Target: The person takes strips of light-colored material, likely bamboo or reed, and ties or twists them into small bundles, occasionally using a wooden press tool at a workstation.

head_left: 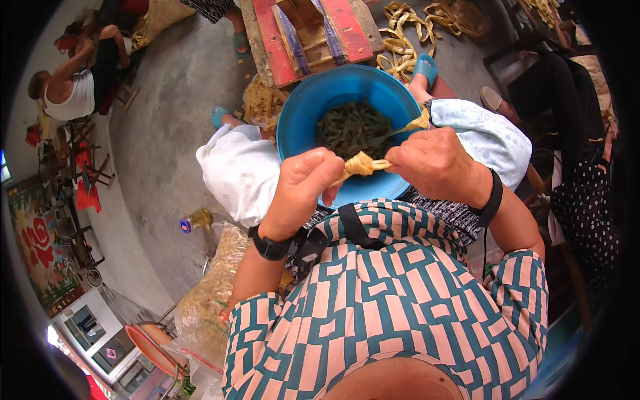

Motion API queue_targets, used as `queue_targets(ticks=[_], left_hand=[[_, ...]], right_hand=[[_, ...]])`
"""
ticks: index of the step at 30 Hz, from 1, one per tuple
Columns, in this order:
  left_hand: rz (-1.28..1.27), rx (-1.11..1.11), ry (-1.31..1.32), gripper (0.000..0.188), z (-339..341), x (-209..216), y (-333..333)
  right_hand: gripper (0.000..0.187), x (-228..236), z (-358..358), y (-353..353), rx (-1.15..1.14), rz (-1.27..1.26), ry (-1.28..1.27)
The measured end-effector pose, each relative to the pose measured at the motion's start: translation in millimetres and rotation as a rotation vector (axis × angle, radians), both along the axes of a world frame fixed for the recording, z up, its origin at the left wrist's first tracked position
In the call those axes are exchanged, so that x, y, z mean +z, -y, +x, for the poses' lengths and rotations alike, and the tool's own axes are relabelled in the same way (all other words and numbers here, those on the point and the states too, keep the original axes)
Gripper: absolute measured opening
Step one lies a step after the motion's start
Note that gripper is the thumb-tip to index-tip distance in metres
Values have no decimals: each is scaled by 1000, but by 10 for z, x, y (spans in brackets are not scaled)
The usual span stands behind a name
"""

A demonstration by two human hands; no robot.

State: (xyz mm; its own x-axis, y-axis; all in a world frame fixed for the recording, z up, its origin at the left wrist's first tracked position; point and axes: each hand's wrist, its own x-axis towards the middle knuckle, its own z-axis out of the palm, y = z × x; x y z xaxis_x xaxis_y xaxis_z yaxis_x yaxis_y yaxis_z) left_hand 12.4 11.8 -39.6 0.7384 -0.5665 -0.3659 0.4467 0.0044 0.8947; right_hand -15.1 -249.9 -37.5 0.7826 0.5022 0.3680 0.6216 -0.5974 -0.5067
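Note:
Between my two hands a wrapped bundle of yellow leaf strip (360, 164) is stretched over a blue basin. My left hand (308, 177) is closed on its left end, thumb and fingers pinching it. The right end is pulled tight by my right hand (437, 163), closed in a fist; a loose yellow tail (420, 121) sticks up behind that hand. Below, the blue basin (293, 127) sits between my knees and holds a heap of dark green, leafy-looking material (355, 127). What lies inside the bundle is hidden.
A red wooden bench (350, 30) stands just beyond the basin. Yellow strips (400, 40) lie coiled on the floor at far right, yellow pieces (263, 103) at left. A jar (195, 221) and a plastic sack (213, 293) are left of me. Other people sit on both sides.

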Motion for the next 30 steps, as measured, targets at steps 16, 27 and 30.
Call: queue_targets(ticks=[16, 27, 30], left_hand=[[556, -307, 1343, 34, 129, 52, 161], [519, -387, 1129, 18, 176, 189, 22], [523, -233, 1075, 22, 560, 159, 54]], right_hand=[[13, 81, 115, -170, 102, -97, -109], [17, 56, 109, 7, 203, 2, -296], [17, 0, 508, 133, 14, 48, -198]])
